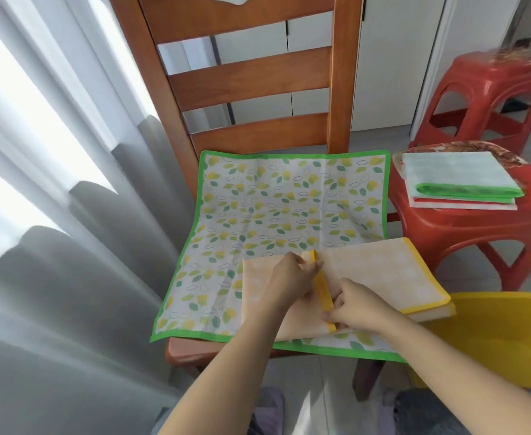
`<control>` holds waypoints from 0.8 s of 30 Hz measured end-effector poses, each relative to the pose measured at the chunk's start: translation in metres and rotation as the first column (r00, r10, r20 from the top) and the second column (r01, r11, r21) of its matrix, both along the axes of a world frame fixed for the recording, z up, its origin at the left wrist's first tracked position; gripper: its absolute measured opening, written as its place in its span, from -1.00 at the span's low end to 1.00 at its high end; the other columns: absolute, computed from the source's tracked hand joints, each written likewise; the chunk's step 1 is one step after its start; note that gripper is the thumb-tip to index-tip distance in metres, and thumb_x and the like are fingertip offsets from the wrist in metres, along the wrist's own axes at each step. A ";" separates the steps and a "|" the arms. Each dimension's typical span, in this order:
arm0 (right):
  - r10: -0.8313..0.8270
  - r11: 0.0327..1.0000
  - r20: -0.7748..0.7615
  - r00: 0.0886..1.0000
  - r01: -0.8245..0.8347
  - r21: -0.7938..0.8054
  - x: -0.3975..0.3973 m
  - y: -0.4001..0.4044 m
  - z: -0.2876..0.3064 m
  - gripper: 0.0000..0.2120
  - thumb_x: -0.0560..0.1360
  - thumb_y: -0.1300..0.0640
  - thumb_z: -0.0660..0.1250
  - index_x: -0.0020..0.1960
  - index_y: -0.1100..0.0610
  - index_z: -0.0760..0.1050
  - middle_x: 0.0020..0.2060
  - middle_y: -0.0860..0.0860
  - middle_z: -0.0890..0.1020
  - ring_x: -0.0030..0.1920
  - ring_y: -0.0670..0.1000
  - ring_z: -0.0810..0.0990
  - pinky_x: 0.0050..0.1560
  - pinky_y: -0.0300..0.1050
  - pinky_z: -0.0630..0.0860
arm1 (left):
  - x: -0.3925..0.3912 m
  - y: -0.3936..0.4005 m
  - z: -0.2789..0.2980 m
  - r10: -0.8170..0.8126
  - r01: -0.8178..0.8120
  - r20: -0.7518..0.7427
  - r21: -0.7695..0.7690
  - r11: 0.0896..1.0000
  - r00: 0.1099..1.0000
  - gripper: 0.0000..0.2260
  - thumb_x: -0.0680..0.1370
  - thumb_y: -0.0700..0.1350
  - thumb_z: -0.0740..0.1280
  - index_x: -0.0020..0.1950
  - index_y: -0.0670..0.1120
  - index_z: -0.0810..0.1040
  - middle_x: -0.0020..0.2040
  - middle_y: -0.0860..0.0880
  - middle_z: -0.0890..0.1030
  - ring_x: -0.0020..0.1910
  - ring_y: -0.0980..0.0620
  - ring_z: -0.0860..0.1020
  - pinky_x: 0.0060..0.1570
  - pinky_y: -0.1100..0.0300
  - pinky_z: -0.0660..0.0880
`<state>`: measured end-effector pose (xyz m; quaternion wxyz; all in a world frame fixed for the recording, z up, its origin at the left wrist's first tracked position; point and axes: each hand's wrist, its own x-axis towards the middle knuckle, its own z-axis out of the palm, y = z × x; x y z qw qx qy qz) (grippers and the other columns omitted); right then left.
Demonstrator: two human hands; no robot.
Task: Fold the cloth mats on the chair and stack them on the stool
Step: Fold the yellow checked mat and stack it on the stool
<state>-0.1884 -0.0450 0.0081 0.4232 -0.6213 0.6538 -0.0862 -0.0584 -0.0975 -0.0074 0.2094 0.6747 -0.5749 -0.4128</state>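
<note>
Two folded cloth mats (465,183), a green-edged one on a red-edged one, already lie stacked on the near red plastic stool (465,227). On the brown wooden chair (248,83), the left hand (292,274) and the right hand (356,306) each pinch the yellow border of a pale orange, yellow-trimmed cloth mat (383,274), seemingly mid-fold. Under it the white lemon-print mat with green trim (276,208) lies flat, still unfolded. The fingertips are partly buried in the fabric, and any further mats beneath cannot be made out.
</note>
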 end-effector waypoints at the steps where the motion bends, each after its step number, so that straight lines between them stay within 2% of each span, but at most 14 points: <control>1: -0.015 1.000 -0.013 1.000 0.015 0.006 0.000 0.000 -0.002 -0.73 0.37 0.13 0.43 -0.03 0.16 0.40 -0.22 0.07 0.58 -0.18 0.03 0.57 -0.29 -0.16 0.38 | 0.002 -0.005 -0.003 0.003 0.002 0.073 -0.058 0.998 0.997 -0.64 0.54 0.08 0.28 0.23 -0.11 0.44 0.01 -0.10 0.62 -0.08 -0.04 0.60 -0.09 0.11 0.53; 4: -0.031 1.000 -0.025 0.999 0.031 -0.001 -0.002 0.000 -0.008 -0.56 0.36 0.10 0.42 0.13 0.14 0.30 -0.13 0.05 0.55 -0.10 0.03 0.57 -0.22 -0.14 0.43 | 0.008 -0.018 -0.013 0.002 0.104 0.354 -0.282 0.954 0.935 -0.71 0.58 -0.07 0.20 0.28 -0.05 0.47 0.26 -0.08 0.46 0.25 -0.08 0.40 0.17 0.11 0.31; 6: -0.029 1.000 -0.031 0.999 0.029 -0.010 -0.002 0.000 -0.009 -0.52 0.38 0.11 0.40 0.18 0.14 0.24 -0.14 0.04 0.52 -0.10 0.02 0.56 -0.22 -0.15 0.44 | 0.010 -0.026 -0.016 -0.050 0.182 0.403 -0.296 0.938 0.914 -0.68 0.58 -0.06 0.19 0.33 -0.01 0.43 0.31 -0.04 0.41 0.34 -0.06 0.29 0.28 0.09 0.13; 12: 0.010 0.998 -0.055 0.998 -0.013 -0.060 0.001 0.001 -0.011 -0.50 0.43 0.16 0.29 0.26 0.11 0.10 -0.31 -0.01 0.42 -0.33 -0.03 0.45 -0.39 -0.16 0.28 | 0.007 -0.041 -0.023 -0.045 0.155 0.351 -0.294 0.943 0.935 -0.79 0.54 0.02 0.27 0.13 0.01 0.55 0.12 0.01 0.48 0.22 0.01 0.35 0.13 0.18 0.02; 15: 0.020 0.996 -0.063 0.998 -0.025 -0.089 0.005 0.004 -0.008 -0.53 0.46 0.14 0.25 0.27 0.10 0.10 -0.35 -0.02 0.37 -0.39 -0.04 0.38 -0.45 -0.16 0.21 | 0.007 -0.046 -0.017 -0.055 0.151 0.351 -0.253 0.955 0.935 -0.79 0.53 0.05 0.29 0.07 -0.02 0.56 0.09 0.00 0.49 0.17 0.00 0.37 0.16 0.15 0.08; 18: -0.031 0.989 -0.125 0.992 0.012 -0.149 0.005 0.003 -0.001 -0.61 0.49 0.08 0.20 0.23 0.08 0.11 -0.27 -0.06 0.40 -0.38 -0.05 0.39 -0.44 -0.13 0.23 | 0.017 -0.050 -0.009 0.019 0.057 0.301 -0.240 0.969 0.954 -0.87 0.53 0.05 0.30 -0.07 0.00 0.49 -0.01 0.02 0.51 0.08 0.00 0.45 0.23 0.05 0.21; 21: -0.138 0.949 -0.220 0.966 0.065 -0.309 0.000 -0.010 0.002 -0.65 0.50 0.10 0.19 0.22 0.10 0.15 -0.22 -0.05 0.46 -0.25 0.06 0.49 -0.39 -0.10 0.29 | 0.034 -0.043 -0.003 0.094 -0.046 0.245 -0.194 0.980 0.965 -0.86 0.55 0.01 0.24 -0.12 -0.03 0.39 -0.11 0.02 0.50 -0.05 -0.04 0.50 0.23 -0.07 0.35; 24: -0.221 0.901 -0.237 0.946 0.105 -0.420 -0.004 -0.031 -0.010 -0.68 0.50 0.21 0.17 0.25 0.15 0.28 0.06 0.12 0.55 0.10 0.19 0.50 -0.05 -0.01 0.42 | 0.050 -0.030 -0.005 0.106 -0.064 0.350 -0.128 0.990 0.931 -0.87 0.55 -0.03 0.17 -0.11 -0.07 0.35 -0.09 -0.04 0.51 -0.06 -0.09 0.50 0.26 -0.07 0.31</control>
